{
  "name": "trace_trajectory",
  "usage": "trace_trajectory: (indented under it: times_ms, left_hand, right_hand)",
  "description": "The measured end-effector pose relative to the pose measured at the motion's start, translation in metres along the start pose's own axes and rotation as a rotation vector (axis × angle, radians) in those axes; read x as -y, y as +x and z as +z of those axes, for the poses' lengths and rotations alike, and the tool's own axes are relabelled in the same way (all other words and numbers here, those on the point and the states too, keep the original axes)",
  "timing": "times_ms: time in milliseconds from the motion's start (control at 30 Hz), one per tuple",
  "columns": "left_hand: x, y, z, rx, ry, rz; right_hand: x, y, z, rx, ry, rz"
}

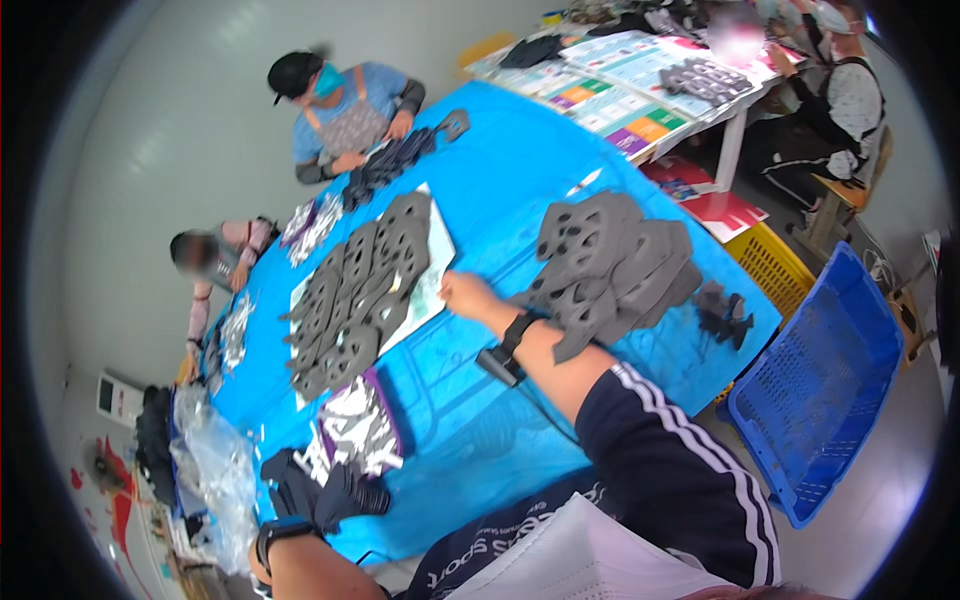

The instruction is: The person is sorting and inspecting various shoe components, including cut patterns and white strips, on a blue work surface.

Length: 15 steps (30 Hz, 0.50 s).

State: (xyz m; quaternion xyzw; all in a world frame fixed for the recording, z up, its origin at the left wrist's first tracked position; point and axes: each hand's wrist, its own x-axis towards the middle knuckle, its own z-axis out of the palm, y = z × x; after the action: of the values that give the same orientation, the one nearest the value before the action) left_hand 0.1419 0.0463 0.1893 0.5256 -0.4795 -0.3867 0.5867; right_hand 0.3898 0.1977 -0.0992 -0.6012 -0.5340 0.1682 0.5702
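Note:
My right hand (468, 294) reaches over the blue table, its fingers curled together beside the right edge of a white sheet (437, 262). Whether they pinch anything is too small to tell. On that sheet lie rows of dark grey foam cutouts with oval holes (365, 270). To the right of my hand, under and beyond my forearm, is a heap of similar grey cutouts (610, 255). My left forearm with a black wristband shows at the lower left, but the hand itself does not show. Near it are dark folded pieces (325, 495) and a purple-edged pile of white and grey strips (355, 425).
The blue table (500, 400) spans the middle. Small dark scraps (723, 315) lie near its right corner. A blue crate (815, 390) and a yellow crate (770, 262) stand to the right. Two people work along the far left side. A clear plastic bag (215, 465) is at left.

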Motion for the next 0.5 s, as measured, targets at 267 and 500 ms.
trace_trajectory:
  times_ms: [267,500]
  left_hand:
    - [0.040,-0.018,0.127,-2.085,2.062,-0.659]
    - [0.078,-0.029,0.230,-1.341,0.335,-1.461]
  right_hand:
    - [-0.020,0.003,-0.003,0.042,-0.004,0.149]
    - [-0.014,0.009,0.000,0.129,-0.129,0.233]
